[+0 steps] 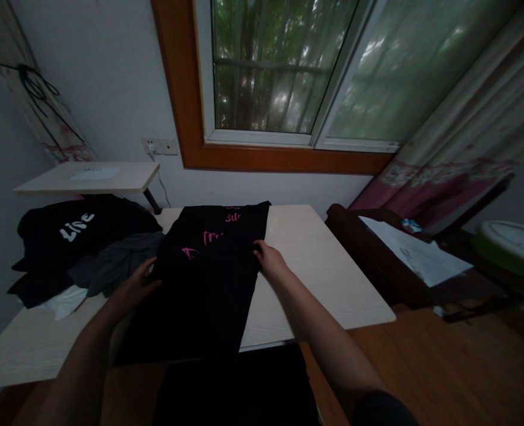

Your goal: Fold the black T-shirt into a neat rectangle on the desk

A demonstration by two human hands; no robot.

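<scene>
A black T-shirt with pink lettering lies lengthwise across the table, its near end reaching the front edge. Some of the letters are cut off, as if by a fold. At its left edge, my left hand has thumb and fingers around the dark cloth; the fingertips are partly hidden. My right hand pinches the right edge, close to the far end. Left of my left hand is a heap of clothes, with a black garment lettered in white, a grey garment and a white cloth.
The pale table stands against the wall below a window. A raised shelf overhangs the clothes heap. To the right are a dark brown piece of furniture, white sheets and a green and white round object.
</scene>
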